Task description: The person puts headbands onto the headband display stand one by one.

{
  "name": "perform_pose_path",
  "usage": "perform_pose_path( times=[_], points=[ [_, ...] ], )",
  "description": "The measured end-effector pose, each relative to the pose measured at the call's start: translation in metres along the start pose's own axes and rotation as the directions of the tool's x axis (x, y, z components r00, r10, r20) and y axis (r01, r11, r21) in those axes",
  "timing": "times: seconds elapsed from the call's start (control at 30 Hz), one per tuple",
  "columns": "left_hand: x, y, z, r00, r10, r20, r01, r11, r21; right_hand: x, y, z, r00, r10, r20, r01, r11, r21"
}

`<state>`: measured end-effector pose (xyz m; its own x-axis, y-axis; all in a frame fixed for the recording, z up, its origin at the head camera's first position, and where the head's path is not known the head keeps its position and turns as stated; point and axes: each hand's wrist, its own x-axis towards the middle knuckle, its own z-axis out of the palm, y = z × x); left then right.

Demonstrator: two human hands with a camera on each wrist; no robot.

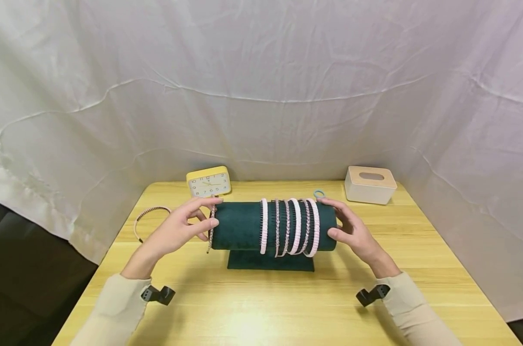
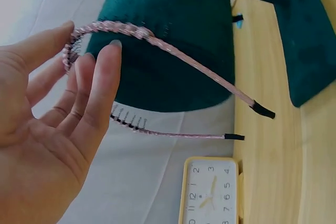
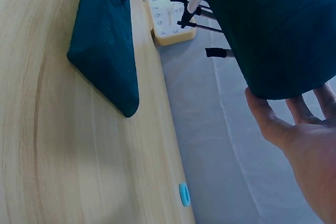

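Note:
A dark green velvet headband stand [image 1: 240,226], a horizontal cylinder on a flat base [image 1: 270,261], bears several pink and white headbands [image 1: 264,226] toward its middle and right. At its left end, my left hand [image 1: 175,230] holds a thin pink braided headband [image 2: 194,65] between thumb and fingers. In the left wrist view its black-tipped ends spread apart around the cylinder's end. My right hand [image 1: 354,235] grips the stand's right end, with the thumb in front and a finger over the top. Some right fingers are hidden behind the cylinder.
Another thin headband [image 1: 137,224] lies on the wooden table at the left. Along the back stand a yellow alarm clock [image 1: 209,182] and a white tissue box with a wooden lid [image 1: 367,192]. A small blue ring [image 1: 319,193] lies behind the stand. Pale curtains enclose the table.

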<state>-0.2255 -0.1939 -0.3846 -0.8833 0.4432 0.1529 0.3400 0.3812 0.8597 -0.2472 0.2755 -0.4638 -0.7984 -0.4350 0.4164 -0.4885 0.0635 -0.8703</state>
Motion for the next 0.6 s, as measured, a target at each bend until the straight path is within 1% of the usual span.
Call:
perform_pose_path(
  times=[0.23,0.37,0.5,0.6],
  points=[
    [0.002,-0.006,0.002,0.998,0.042,-0.046,-0.039,0.997,0.061,0.0,0.0,0.0,1.0,-0.006,0.001,0.006,1.0,0.007],
    [0.003,-0.011,0.004,0.993,0.076,-0.088,-0.065,0.99,0.122,0.001,0.0,0.0,1.0,-0.006,0.003,0.006,1.0,0.017],
    [0.005,-0.016,0.005,0.987,0.111,-0.119,-0.097,0.988,0.117,0.0,0.0,0.001,1.0,-0.008,0.004,0.008,1.0,0.017],
    [0.007,-0.021,0.004,0.982,0.139,-0.125,-0.13,0.989,0.075,0.001,0.0,0.001,1.0,-0.01,0.007,0.01,1.0,0.016]
  ],
)
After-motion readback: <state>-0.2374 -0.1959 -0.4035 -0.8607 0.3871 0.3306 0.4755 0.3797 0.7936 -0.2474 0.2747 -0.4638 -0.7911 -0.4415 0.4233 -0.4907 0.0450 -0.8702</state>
